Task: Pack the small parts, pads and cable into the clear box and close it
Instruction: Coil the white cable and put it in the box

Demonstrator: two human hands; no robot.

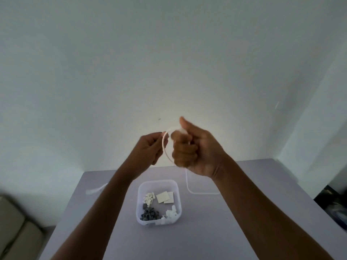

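White cable (pixel 164 147) between both hands

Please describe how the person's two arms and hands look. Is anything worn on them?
Both forearms are bare as far as the picture shows: no sleeves reach into view. The left hand and the right hand carry no gloves, and I see no watch, bracelet or ring on them. Fine details are blurred.

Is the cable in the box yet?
No, the white cable is held up above the table between the left hand and right hand, well above the open box.
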